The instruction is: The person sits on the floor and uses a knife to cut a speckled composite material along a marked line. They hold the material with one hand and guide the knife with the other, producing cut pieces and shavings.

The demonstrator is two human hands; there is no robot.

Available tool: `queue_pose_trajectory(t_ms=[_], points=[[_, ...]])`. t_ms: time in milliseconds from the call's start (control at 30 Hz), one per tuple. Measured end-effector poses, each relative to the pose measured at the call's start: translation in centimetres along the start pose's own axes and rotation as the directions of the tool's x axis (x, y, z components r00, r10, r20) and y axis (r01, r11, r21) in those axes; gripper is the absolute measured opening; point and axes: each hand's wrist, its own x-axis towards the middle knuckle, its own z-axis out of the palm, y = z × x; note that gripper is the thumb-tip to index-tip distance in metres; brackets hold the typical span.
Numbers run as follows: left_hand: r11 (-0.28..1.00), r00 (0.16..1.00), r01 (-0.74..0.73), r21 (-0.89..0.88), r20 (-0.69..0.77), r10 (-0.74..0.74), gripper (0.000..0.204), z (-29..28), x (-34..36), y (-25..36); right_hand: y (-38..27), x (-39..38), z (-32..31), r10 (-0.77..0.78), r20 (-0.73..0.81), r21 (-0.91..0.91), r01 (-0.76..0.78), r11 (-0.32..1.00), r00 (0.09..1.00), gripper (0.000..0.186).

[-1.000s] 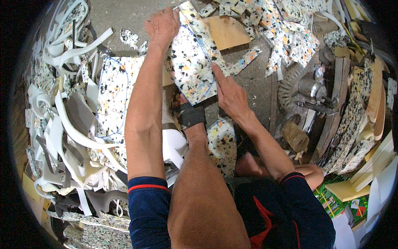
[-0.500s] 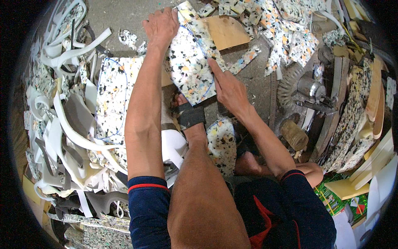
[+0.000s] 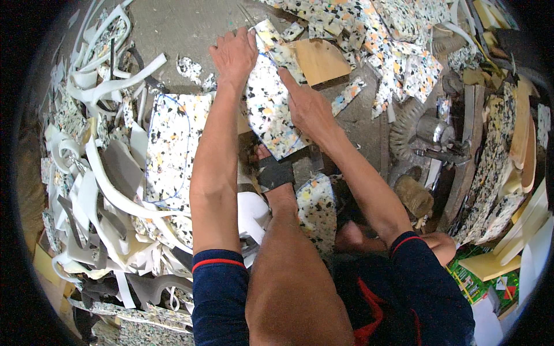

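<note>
A white, multicolour-speckled foam piece (image 3: 268,106) with blue outline marks lies on the floor in front of me, its near corner by my foot. My left hand (image 3: 235,56) holds it down at the upper left edge, fingers bent. In my right hand (image 3: 309,109) is a long, thin knife, index finger stretched along it; the handle is hidden in the palm. The knife's narrow blade (image 3: 247,15) runs along the blue line, its tip past the foam's far edge. A strip of foam (image 3: 288,57) lies right of the blade.
Another blue-marked foam sheet (image 3: 167,150) lies left, beside piled white offcuts (image 3: 104,202). A tan foam piece (image 3: 323,60) and speckled scraps (image 3: 404,52) lie beyond. On the right stand a metal clamp-like tool with a coiled hose (image 3: 430,130) and stacked foam slabs (image 3: 490,167).
My right hand has drawn the knife up and left along the blue line, and the blade tip now shows beyond the foam. The left hand still holds the piece. The whole view has shifted slightly.
</note>
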Motion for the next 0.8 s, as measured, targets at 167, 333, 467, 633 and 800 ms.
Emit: queue_pose_trajectory(t_ms=[167, 333, 467, 633, 800], points=[[0.998, 0.997, 0.061, 0.015, 0.044, -0.061, 0.043, 0.2, -0.2, -0.3, -0.1, -2.8, -0.6, 0.097, 0.118, -0.073, -0.089, 0.993, 0.988, 0.06], [0.997, 0.991, 0.083, -0.001, 0.101, -0.083, 0.041, -0.1, 0.1, 0.2, 0.0, -4.6, -1.4, 0.095, 0.12, 0.004, -0.096, 0.995, 0.988, 0.063], [0.997, 0.994, 0.071, -0.012, 0.084, -0.07, 0.04, -0.1, 0.0, 0.2, -0.3, 0.0, 0.1, 0.018, -0.009, 0.036, -0.018, 0.999, 1.0, 0.059], [0.996, 0.994, 0.092, 0.023, 0.062, -0.093, 0.037, -1.1, -0.3, 0.8, -0.9, -1.6, -1.1, 0.098, 0.111, -0.019, -0.096, 0.995, 0.989, 0.064], [0.995, 0.995, 0.097, -0.014, 0.021, -0.096, 0.033, -0.5, -1.0, 0.7, -0.9, -6.2, -2.3, 0.146, 0.161, -0.036, -0.142, 0.989, 0.976, 0.063]])
